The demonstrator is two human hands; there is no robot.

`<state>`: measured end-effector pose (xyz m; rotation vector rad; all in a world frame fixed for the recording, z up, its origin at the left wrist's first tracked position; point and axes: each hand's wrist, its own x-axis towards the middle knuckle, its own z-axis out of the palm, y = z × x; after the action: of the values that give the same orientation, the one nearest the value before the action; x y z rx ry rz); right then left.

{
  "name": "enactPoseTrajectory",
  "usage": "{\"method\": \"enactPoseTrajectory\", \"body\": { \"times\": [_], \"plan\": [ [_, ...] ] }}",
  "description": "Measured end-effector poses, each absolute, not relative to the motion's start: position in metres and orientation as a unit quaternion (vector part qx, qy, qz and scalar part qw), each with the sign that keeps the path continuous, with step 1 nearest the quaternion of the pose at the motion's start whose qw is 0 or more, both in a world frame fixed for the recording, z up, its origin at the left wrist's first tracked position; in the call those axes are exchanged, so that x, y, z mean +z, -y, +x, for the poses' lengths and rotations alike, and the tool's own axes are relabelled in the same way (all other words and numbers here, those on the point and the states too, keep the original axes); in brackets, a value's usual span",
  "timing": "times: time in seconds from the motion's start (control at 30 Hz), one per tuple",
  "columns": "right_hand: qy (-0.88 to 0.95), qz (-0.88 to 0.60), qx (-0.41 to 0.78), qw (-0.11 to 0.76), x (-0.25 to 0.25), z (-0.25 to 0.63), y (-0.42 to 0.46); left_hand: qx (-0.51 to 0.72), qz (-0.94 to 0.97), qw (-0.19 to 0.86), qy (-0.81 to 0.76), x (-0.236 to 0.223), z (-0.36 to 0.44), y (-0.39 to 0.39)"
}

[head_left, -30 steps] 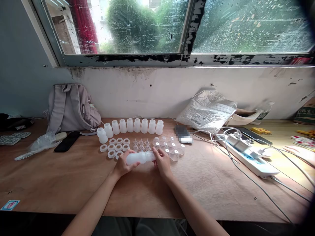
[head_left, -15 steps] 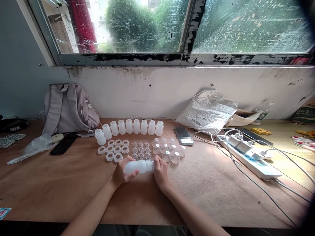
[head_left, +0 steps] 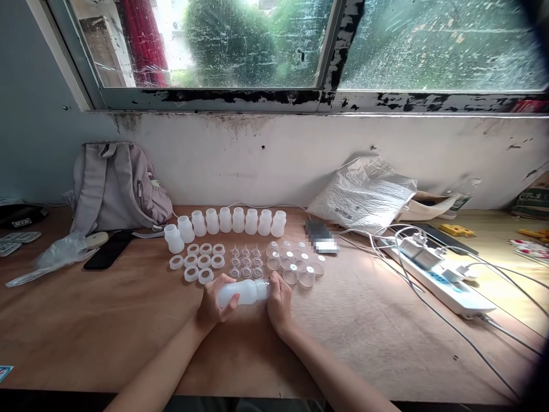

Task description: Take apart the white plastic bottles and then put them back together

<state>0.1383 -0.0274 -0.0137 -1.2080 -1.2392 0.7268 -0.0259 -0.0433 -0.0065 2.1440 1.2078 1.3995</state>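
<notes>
A translucent white baby bottle lies sideways just above the table, its capped end to the right. My left hand is wrapped round the bottle's body. At the other end, my right hand closes its fingers on the clear cap, partly hiding it. Just beyond my hands, white screw rings, clear nipples and clear dome caps lie in groups. Behind them, several open white bottles stand upright in a curved row.
A grey backpack leans on the wall at left, with a black phone and a plastic bag before it. At right are a silver pouch and a power strip with trailing cables.
The bottle and both hands stay almost in place, with the grip on body and cap kept. The view has shifted slightly.
</notes>
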Motion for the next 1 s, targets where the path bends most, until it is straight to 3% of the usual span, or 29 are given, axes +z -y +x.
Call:
{"method": "enactPoseTrajectory", "body": {
  "times": [0.37,0.63,0.8,1.0],
  "plan": [
    [0.544,-0.511,0.367,0.556,-0.006,0.138,0.018,0.504,0.680,0.234,-0.478,0.004,-0.030,0.031],
    [0.476,-0.387,0.587,0.528,-0.004,0.135,0.016,0.595,0.504,0.416,-0.467,-0.001,-0.036,0.019],
    [0.512,-0.376,0.608,0.477,-0.002,0.133,0.019,0.697,0.327,0.516,-0.376,0.002,-0.046,0.009],
    [0.522,-0.373,0.600,0.479,-0.003,0.135,0.016,0.698,0.272,0.604,-0.270,0.012,-0.055,0.011]
  ]
}}
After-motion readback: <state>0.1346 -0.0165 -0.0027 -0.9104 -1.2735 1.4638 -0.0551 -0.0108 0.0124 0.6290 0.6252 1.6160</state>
